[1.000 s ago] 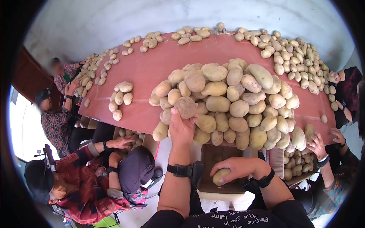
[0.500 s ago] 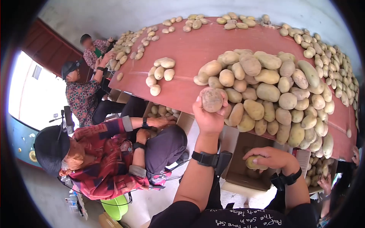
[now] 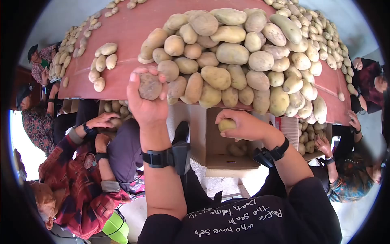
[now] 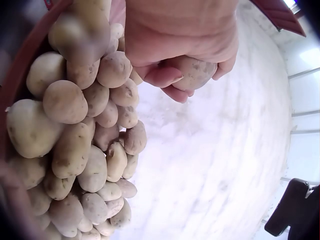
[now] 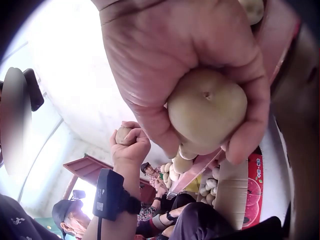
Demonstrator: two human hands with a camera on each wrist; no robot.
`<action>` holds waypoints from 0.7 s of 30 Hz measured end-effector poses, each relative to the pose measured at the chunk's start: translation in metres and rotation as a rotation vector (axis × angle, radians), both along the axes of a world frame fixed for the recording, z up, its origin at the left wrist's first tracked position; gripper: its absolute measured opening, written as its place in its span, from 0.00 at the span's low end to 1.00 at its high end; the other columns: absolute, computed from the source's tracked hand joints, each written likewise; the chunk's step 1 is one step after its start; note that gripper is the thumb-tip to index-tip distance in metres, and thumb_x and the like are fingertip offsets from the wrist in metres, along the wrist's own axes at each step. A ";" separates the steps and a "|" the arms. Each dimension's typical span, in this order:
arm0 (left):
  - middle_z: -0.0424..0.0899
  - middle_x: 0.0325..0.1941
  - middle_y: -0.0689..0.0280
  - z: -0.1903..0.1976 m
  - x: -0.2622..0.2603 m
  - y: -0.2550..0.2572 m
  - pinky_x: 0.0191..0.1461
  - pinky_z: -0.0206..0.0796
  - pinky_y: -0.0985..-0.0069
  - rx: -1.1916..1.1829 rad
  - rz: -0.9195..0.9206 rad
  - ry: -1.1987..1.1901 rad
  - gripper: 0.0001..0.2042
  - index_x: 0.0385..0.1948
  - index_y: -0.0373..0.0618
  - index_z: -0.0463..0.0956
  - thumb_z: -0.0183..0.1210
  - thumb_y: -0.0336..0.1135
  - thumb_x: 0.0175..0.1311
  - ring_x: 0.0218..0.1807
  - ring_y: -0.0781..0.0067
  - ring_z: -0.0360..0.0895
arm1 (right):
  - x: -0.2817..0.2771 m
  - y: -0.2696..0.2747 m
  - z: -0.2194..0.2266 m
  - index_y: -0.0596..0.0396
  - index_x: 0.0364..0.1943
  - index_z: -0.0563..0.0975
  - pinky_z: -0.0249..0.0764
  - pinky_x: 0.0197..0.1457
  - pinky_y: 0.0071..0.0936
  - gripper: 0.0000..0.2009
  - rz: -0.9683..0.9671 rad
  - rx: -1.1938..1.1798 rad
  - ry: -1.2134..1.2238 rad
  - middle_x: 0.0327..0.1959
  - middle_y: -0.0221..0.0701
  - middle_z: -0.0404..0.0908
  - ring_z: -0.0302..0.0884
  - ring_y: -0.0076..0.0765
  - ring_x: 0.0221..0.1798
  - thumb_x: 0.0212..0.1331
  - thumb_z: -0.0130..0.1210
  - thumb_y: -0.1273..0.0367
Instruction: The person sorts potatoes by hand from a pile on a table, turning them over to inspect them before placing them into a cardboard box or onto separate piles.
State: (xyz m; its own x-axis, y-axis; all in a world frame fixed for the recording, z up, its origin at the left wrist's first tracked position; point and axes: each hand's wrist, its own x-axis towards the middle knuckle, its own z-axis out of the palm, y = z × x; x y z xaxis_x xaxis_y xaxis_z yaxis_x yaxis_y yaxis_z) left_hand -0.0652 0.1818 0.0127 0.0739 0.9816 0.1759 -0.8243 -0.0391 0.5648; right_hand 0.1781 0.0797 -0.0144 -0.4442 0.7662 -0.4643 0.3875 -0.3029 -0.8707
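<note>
My left hand (image 3: pixel 152 112) grips a round, brownish, rough-skinned potato (image 3: pixel 150 86) beside the left front of the potato heap (image 3: pixel 239 53). Fingers and thumb wrap that potato (image 4: pixel 195 72) in the left wrist view. Over an open cardboard box (image 3: pixel 231 162) in front of my body, my right hand (image 3: pixel 252 126) holds a smooth yellowish potato (image 3: pixel 226 125). The right wrist view shows this potato (image 5: pixel 207 110) with its small eye facing the camera, clasped between thumb and fingers. A few potatoes (image 3: pixel 237 149) lie in the box's shadowed bottom.
The heap rests on a reddish table (image 3: pixel 134 24), reaching its front edge. A small potato group (image 3: pixel 103 61) lies to the left, and more potatoes (image 3: pixel 321 32) line the far right. People sit on both sides, one in a red plaid shirt (image 3: pixel 77 183) close at left.
The head view swings left, then back right and downward. My left hand has drawn its potato away from the heap's front toward me. The right hand keeps its potato above the box.
</note>
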 end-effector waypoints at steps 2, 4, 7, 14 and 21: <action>0.76 0.38 0.61 0.002 0.001 -0.001 0.23 0.60 0.79 0.038 -0.013 0.019 0.12 0.40 0.44 0.73 0.48 0.42 0.67 0.40 0.65 0.72 | 0.002 -0.002 -0.007 0.50 0.47 0.73 0.76 0.39 0.31 0.18 0.067 0.069 -0.092 0.41 0.34 0.77 0.78 0.38 0.36 0.53 0.61 0.63; 0.76 0.39 0.61 0.002 0.003 -0.002 0.24 0.60 0.79 0.078 -0.027 0.034 0.12 0.40 0.44 0.73 0.47 0.42 0.68 0.40 0.65 0.72 | 0.003 -0.007 -0.017 0.49 0.48 0.74 0.75 0.44 0.35 0.18 0.130 0.109 -0.203 0.43 0.37 0.78 0.79 0.44 0.39 0.51 0.60 0.64; 0.75 0.39 0.59 0.002 0.008 -0.002 0.23 0.62 0.80 0.109 -0.014 0.051 0.13 0.39 0.44 0.72 0.45 0.42 0.68 0.38 0.66 0.74 | 0.002 -0.015 -0.031 0.49 0.49 0.74 0.73 0.49 0.39 0.19 0.236 0.134 -0.397 0.45 0.39 0.77 0.78 0.49 0.45 0.50 0.59 0.65; 0.74 0.38 0.59 0.002 0.015 -0.003 0.23 0.62 0.79 0.124 0.036 0.108 0.12 0.39 0.44 0.72 0.46 0.41 0.66 0.38 0.65 0.74 | 0.012 -0.027 -0.036 0.46 0.51 0.76 0.73 0.50 0.41 0.21 0.448 0.140 -0.566 0.47 0.38 0.75 0.76 0.48 0.51 0.47 0.59 0.68; 0.74 0.38 0.60 -0.002 0.021 -0.003 0.22 0.62 0.80 0.145 0.008 0.109 0.13 0.41 0.45 0.72 0.46 0.42 0.66 0.38 0.65 0.74 | 0.016 -0.035 -0.036 0.45 0.48 0.78 0.73 0.50 0.41 0.19 0.469 0.143 -0.492 0.47 0.39 0.76 0.76 0.49 0.51 0.48 0.59 0.71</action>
